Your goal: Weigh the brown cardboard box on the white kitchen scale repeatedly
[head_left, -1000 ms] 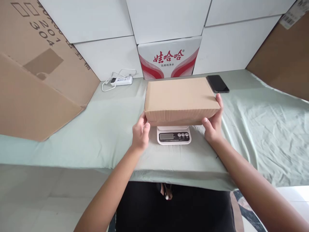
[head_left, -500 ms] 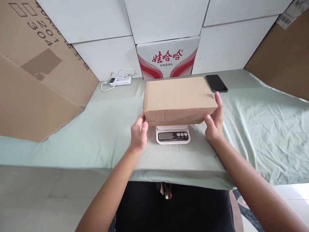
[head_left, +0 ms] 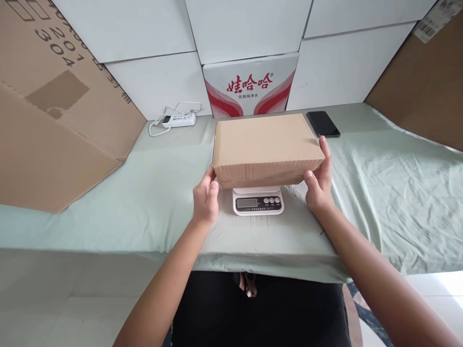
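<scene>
A closed brown cardboard box (head_left: 265,142) is over a white kitchen scale (head_left: 258,204), hiding most of its platform. Whether the box rests on the scale or is held just above it, I cannot tell. My left hand (head_left: 207,196) grips the box at its near left corner, thumb in front and fingers partly behind the side. At the right end, my right hand (head_left: 320,180) holds the box with its thumb on the near face and a finger along the side. The scale's display and several round buttons face me; no digits can be made out.
Behind the box stands a red-and-white carton (head_left: 250,86) against white boxes. A black phone (head_left: 323,124) lies back right, a white power strip (head_left: 179,119) with a cable back left. Large cardboard cartons flank the green cloth (head_left: 152,193) at left (head_left: 83,130) and right (head_left: 415,91).
Almost nothing differs. The whole view has shifted very slightly, and both hands keep their grip on the box over the scale.
</scene>
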Demonstrator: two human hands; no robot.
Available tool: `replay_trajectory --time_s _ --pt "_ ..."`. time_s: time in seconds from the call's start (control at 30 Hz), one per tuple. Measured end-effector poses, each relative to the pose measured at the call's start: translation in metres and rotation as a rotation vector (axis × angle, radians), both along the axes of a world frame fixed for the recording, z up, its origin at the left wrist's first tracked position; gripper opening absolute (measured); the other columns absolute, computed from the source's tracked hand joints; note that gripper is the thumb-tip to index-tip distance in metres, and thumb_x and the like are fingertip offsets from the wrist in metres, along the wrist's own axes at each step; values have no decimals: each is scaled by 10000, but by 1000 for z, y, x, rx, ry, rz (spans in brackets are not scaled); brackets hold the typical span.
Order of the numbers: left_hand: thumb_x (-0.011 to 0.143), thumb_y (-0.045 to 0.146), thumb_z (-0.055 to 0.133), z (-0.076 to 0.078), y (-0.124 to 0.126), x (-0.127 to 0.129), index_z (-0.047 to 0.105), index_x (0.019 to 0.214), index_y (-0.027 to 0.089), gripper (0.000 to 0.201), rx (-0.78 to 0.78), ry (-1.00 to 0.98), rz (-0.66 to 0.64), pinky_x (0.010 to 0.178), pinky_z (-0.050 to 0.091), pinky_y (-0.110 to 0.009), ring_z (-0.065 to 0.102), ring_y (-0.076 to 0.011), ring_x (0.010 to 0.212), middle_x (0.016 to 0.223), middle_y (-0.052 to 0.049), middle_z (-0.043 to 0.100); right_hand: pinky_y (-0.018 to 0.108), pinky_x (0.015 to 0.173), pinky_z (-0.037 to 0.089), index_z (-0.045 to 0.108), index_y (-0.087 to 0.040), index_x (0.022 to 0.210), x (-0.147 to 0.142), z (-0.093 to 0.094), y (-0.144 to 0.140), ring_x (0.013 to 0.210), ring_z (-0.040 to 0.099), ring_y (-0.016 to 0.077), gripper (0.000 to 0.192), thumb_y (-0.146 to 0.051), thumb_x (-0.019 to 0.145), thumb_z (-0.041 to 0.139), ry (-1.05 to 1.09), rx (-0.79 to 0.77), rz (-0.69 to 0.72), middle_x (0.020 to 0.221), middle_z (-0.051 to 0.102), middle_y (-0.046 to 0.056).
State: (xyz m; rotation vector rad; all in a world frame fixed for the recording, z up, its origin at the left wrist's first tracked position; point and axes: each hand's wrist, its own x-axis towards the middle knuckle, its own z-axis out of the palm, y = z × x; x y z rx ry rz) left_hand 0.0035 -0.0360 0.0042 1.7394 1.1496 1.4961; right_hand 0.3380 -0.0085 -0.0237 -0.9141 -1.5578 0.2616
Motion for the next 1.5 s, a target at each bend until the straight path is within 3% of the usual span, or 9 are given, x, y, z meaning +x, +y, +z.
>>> replay_trajectory --time_s 0.17,0.57,0.73,0.87,0.97,1.03,1.1,1.23,1.5 --pt "1104 727 441 1 -2 0 686 1570 226 726 -47 7 -6 1031 641 -451 760 -339 1357 1455 -137 820 753 1383 413 335 -475 1772 -2 3 -1 1703 457 463 990 -924 928 589 1 24 19 1800 488 59" --pt "1093 722 471 3 -2 3 706 1546 254 692 -42 -44 -17 1049 658 -477 765 -348 1368 1440 -124 830 735 1364 458 380 -475 1734 -14 17 -13 1710 436 464 995 -962 887 568 33 -90 -53 1787 503 72" --pt "1077 758 505 40 4 -9 729 1520 269 696 2 -71 -33 1142 650 -509 743 -361 1424 1451 -109 826 733 1372 469 430 -505 1713 -20 64 -24 1746 377 475 893 -863 922 637 31 -64 -30 1787 505 10" --pt "1040 803 569 63 49 -9 753 1453 256 709 36 -94 -85 1217 615 -511 719 -369 1471 1444 -109 822 721 1389 459 414 -539 1709 -26 101 2 1726 418 480 802 -814 981 603 63 -110 30 1784 514 -30" --pt "1003 884 542 47 99 4 741 1430 257 784 32 -195 -88 1210 624 -496 731 -365 1461 1392 -119 832 624 1465 388 364 -486 1737 -33 94 46 1731 422 416 918 -896 942 565 91 -124 12 1833 470 0" --pt "971 928 534 26 126 14 739 1410 243 839 -20 -240 -75 1226 614 -483 717 -363 1484 1419 -137 822 646 1499 298 375 -350 1746 -37 76 74 1767 361 424 1069 -962 883 535 136 -90 -26 1839 457 71" --pt "947 952 535 5 142 21 732 1400 218 884 -73 -278 -63 1253 596 -484 692 -368 1522 1461 -164 799 653 1513 238 401 -374 1731 -39 55 93 1804 290 409 1048 -980 880 488 151 -109 -49 1848 443 51" --pt "925 969 560 -18 152 21 736 1381 214 899 -115 -314 -75 1273 581 -493 669 -374 1549 1484 -176 784 653 1525 183 403 -431 1728 -36 27 105 1822 250 379 968 -932 907 517 147 -191 -42 1860 433 6" --pt "896 990 599 -28 157 20 769 1251 254 835 -146 -319 -40 1282 562 -531 726 -362 1457 1338 -131 821 613 1532 178 385 -377 1738 -26 11 120 1798 319 359 1044 -919 867 584 154 -197 -30 1872 414 33"
